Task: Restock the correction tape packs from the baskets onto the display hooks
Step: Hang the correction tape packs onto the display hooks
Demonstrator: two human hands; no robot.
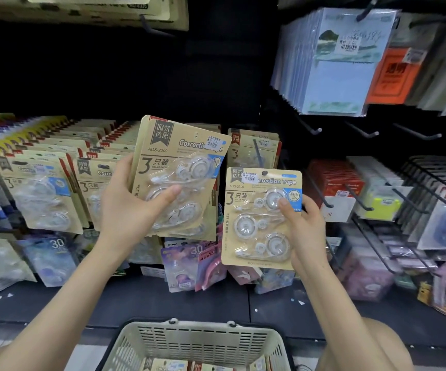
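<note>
My left hand (133,207) grips a small stack of tan correction tape packs (187,153), tilted, thumb across the clear blisters. My right hand (303,231) pinches a single correction tape pack (259,226) by its right edge, held upright with its hang hole near the top. Behind that pack, a display hook (258,153) carries a few matching packs (252,148). More rows of the same packs (48,183) hang to the left. A beige basket (197,344) at the bottom centre holds more packs (168,365).
Bare black hooks (310,128) jut out at the right under hanging blue notepad packs (331,62). Wire racks (430,183) with other stationery fill the right side. Pastel tape packs (189,266) hang on the lower row above a dark shelf ledge (163,301).
</note>
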